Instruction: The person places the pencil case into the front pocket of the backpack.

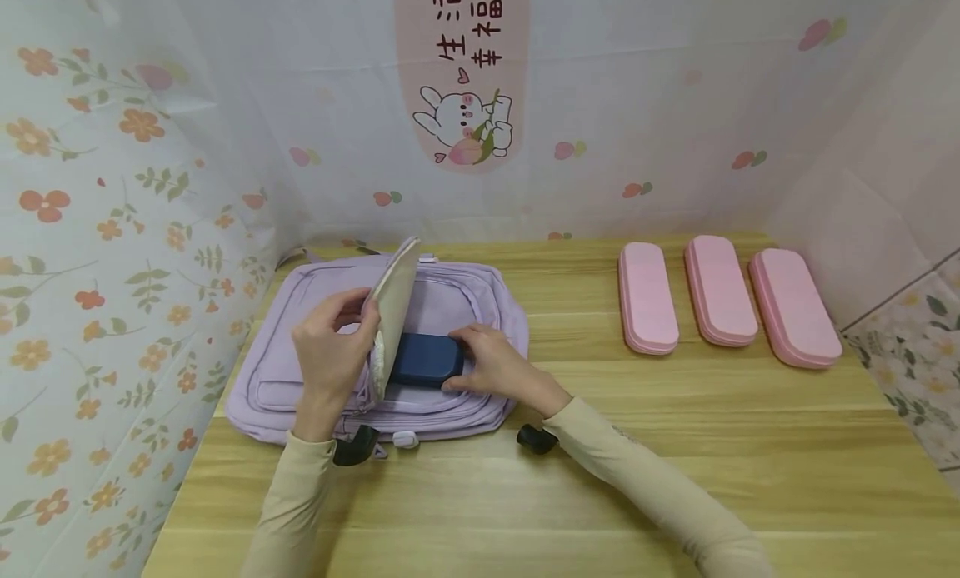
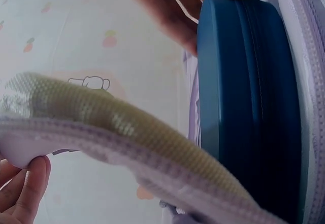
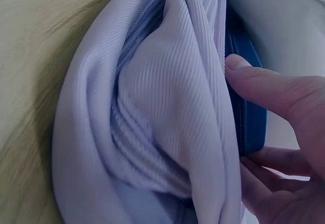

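Observation:
A lavender backpack [image 1: 277, 370] lies on the table with its front pocket unzipped. My left hand [image 1: 333, 345] pinches the edge of the pocket's pale-lined flap [image 1: 399, 299] and holds it raised; the left wrist view shows the thumb and fingers on the flap's edge. Partly inside the pocket sits a navy blue zip case [image 1: 429, 360], its left end hidden behind the flap. My right hand [image 1: 495, 361] grips the case's right end. In the right wrist view, the thumb is on one side of the navy case [image 3: 254, 115] and the fingers are at its lower end.
Three pink zip cases, a left one [image 1: 648, 299], a middle one [image 1: 720, 291] and a right one [image 1: 795, 307], lie side by side at the table's back right. A printed curtain [image 1: 622, 78] hangs behind the wooden table [image 1: 600, 478] and along its left side.

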The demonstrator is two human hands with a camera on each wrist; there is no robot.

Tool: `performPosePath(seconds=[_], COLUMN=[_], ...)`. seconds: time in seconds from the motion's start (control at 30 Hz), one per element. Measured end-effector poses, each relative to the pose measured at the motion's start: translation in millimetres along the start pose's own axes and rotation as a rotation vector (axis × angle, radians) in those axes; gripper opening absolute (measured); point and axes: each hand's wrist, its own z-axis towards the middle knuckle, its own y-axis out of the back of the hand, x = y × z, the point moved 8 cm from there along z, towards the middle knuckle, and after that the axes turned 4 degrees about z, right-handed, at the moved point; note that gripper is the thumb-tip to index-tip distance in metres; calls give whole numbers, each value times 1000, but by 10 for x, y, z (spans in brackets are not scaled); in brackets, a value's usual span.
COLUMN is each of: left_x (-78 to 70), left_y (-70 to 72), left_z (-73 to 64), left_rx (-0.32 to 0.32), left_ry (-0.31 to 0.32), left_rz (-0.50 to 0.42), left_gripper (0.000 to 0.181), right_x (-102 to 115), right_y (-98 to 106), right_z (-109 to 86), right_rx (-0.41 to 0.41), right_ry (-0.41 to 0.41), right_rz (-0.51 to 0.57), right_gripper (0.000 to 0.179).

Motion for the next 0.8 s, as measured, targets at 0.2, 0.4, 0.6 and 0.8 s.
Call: performPosePath(seconds=[0.2, 0.4, 0.6, 0.8], left_x=[-28, -30, -15, 0], left_y=[-58, -79, -59, -52], left_z=[17, 14, 7, 10], left_rx=[39, 46, 30, 56], left_ry=[-13, -12, -18, -18], left_rz=[-15, -7, 3, 15], left_gripper=[15, 15, 15, 14], right_x=[16, 43, 45, 58], right_y=[-40, -83, -126, -71], right_z=[32, 41, 44, -2], right_rx=[-23, -42, -35, -29], right_ry=[-26, -45, -56, -25], right_rz=[41, 103, 208, 172], right_gripper=[74, 75, 75, 70])
